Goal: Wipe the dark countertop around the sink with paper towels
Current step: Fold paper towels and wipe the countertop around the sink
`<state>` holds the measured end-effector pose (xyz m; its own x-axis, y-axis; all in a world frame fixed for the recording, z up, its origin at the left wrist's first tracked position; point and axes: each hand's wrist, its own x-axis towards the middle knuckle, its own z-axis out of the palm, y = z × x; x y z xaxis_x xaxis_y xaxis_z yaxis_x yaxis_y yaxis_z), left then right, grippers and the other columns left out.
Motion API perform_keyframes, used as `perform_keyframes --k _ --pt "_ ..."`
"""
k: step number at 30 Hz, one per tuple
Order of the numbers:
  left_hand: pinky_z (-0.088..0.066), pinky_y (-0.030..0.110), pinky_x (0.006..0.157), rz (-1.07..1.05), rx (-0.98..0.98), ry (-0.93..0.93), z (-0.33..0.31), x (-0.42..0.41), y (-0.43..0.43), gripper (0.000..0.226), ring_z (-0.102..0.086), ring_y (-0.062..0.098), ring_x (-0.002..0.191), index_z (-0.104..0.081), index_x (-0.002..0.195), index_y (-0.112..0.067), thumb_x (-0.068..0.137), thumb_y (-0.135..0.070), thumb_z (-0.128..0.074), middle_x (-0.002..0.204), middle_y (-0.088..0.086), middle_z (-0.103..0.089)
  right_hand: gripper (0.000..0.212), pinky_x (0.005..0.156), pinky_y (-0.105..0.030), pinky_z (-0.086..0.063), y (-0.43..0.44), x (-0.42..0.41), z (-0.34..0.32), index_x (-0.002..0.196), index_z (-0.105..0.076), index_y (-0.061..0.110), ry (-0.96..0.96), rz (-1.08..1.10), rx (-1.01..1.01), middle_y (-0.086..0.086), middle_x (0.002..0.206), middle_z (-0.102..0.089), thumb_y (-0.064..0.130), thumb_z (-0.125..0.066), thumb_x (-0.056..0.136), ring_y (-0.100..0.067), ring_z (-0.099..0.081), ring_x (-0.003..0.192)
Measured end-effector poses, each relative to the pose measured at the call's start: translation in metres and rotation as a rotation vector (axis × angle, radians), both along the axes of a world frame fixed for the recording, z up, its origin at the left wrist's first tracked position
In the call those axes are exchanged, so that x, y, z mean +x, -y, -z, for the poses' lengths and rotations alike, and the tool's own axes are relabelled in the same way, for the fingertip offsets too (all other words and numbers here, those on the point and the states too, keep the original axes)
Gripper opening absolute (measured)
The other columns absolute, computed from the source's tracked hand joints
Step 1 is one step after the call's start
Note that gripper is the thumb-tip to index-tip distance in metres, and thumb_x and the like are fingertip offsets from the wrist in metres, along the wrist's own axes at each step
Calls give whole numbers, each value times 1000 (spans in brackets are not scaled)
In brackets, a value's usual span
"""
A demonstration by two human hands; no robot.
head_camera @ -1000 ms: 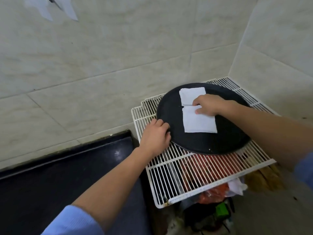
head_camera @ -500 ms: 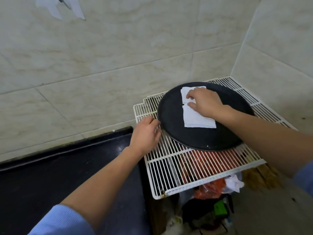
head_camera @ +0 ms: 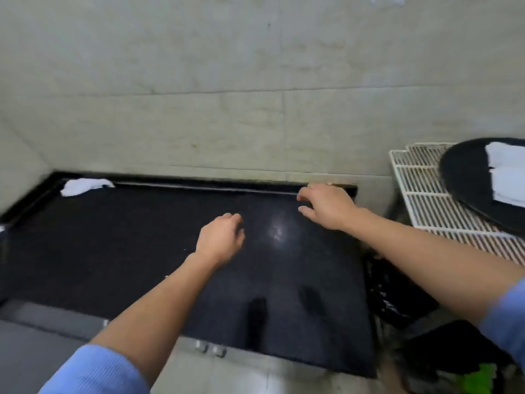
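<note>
Beneath pale tiled wall [head_camera: 227,109], dark glossy worktop [head_camera: 127,251] catches glare near centre. Crumpled paper towel [head_camera: 82,186] lies in back left corner, against raised edge. Person's left hand [head_camera: 220,241] over worktop middle, right hand [head_camera: 326,206] near back right edge; both hands loosely curled, holding nothing. Beside worktop's right end, white wire rack [head_camera: 420,189] carries black round tray [head_camera: 466,180] with folded paper towels [head_camera: 508,177] on it.

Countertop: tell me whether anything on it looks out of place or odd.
A crumpled white paper towel lies in the back left corner of the dark countertop. Two darker smears near its front edge could be wet marks or reflections; I cannot tell. The left hand and right hand are over it, holding nothing.
</note>
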<state>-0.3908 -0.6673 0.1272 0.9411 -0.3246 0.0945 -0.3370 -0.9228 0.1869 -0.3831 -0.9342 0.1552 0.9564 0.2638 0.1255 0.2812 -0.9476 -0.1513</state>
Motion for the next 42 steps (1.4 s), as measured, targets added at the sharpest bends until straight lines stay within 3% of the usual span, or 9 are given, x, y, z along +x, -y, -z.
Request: perform_keyframes --k 8,19,26,31,42 --pt "-48 37 75 -279 86 -30 -1 -60 -246 23 -60 29 98 -57 107 -20 90 -33 -48 105 3 -60 32 76 -34 -45 -250 3 25 121 -54 25 -67 -249 -56 1 118 -56 42 -49 94 -22 -55 109" --pt "-50 38 76 -571 80 -121 23 -85 -445 27 -59 27 100 -56 112 -17 92 -32 -48 110 5 -61 31 72 -34 -45 -476 56 52 119 -53 24 -109 -545 -138 0 115 -56 43 -48 94 -23 -58 103" --pt "-48 37 83 -684 111 -147 15 -41 -557 33 -58 28 107 -55 120 -20 90 -31 -48 119 4 -60 32 76 -36 -48 -608 138 74 119 -52 25 -187 -602 -119 0 116 -56 43 -49 93 -25 -59 102" --pt "-47 38 77 -758 92 -172 14 -15 -623 25 -59 29 101 -56 108 -19 89 -32 -47 108 4 -60 34 76 -36 -48 -689 189 81 122 -52 24 -254 -618 -142 0 114 -57 43 -52 93 -24 -59 99" --pt "-49 39 82 -691 44 -252 50 68 -774 28 -58 25 102 -55 115 -20 93 -35 -48 113 3 -60 39 76 -33 -48 -818 271 122 126 -51 24 -357 -490 -204 -1 115 -56 42 -54 92 -22 -60 100"
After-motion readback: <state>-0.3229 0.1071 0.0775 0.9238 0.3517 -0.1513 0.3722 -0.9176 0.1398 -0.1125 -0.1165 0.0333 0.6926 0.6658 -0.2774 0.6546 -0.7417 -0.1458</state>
